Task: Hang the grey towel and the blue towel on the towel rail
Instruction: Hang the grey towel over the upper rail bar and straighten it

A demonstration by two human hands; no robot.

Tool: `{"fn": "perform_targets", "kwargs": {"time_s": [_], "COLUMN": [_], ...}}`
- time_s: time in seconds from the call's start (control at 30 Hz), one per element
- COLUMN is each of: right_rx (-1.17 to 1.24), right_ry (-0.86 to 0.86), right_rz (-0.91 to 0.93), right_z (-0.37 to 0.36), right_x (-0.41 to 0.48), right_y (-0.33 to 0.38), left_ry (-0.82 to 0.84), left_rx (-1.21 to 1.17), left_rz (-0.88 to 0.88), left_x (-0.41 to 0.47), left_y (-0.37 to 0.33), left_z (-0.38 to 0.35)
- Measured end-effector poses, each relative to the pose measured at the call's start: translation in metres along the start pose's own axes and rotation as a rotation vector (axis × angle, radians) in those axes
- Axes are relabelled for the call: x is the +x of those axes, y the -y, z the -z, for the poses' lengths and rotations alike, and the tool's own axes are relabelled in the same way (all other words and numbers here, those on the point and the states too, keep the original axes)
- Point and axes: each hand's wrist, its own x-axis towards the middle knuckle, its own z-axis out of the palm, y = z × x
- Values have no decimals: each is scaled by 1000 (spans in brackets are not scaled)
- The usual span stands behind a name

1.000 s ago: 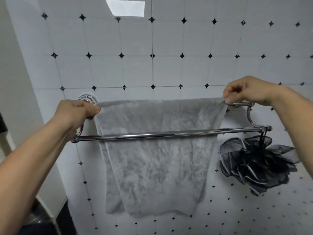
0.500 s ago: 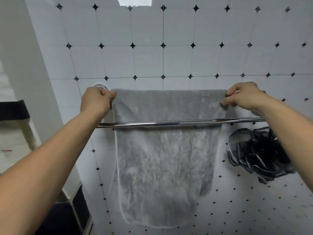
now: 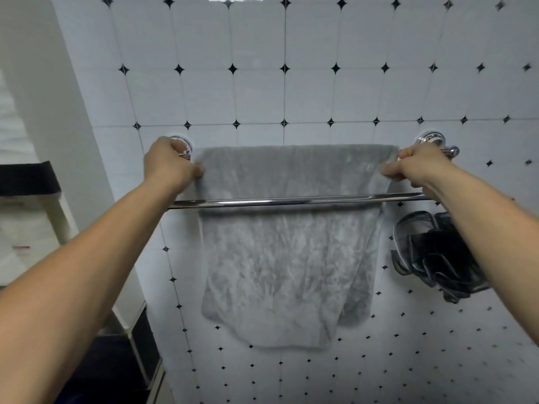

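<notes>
The grey towel point(image 3: 287, 258) hangs over the rear bar of the chrome double towel rail point(image 3: 291, 202) on the tiled wall, behind the front bar. My left hand point(image 3: 169, 164) pinches the towel's upper left edge near the left wall mount. My right hand point(image 3: 417, 167) pinches its upper right edge by the right mount. The towel's lower end hangs uneven, longer in the middle. No blue towel is in view.
A black mesh bath sponge point(image 3: 437, 255) hangs from the rail's right end, close under my right forearm. A white wall corner point(image 3: 58, 112) and a shelf with a dark edge point(image 3: 29, 176) stand to the left. Dark floor lies at lower left.
Both hands have slid a little down the towel's side edges, still gripping it. The view has dropped and shifted, so the rail's right mount now shows.
</notes>
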Motion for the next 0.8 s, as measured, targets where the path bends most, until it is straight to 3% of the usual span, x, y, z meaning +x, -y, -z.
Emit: {"fn": "perform_targets", "kwargs": {"time_s": [0.13,0.23,0.37,0.47,0.57,0.67,0.8], "right_rx": [4,56,186,226,205,123,6], "right_ry": [-37,-65,-27,6,-19,-61,-123], "right_rz": [-13,-2,-4,-29,12,53,103], "right_z": [9,13,7,1,-4,-2,7], "right_x": [4,8,11,12,16,24,41], "right_y": [3,6,5,0,1,9,26], "left_ry": [-105,-46,50,128,135,176,374], "left_rx": [-128,-136,64,-260,-424,-293,-50], "left_rz": [6,32,16,123,200,168,110], "left_x": [14,16,-1,-4,-6,-11,-22], "left_y": [-15,-20,-10,-9,-12,-10,0], "left_z": [13,12,-3,-8,-9,0,12]}}
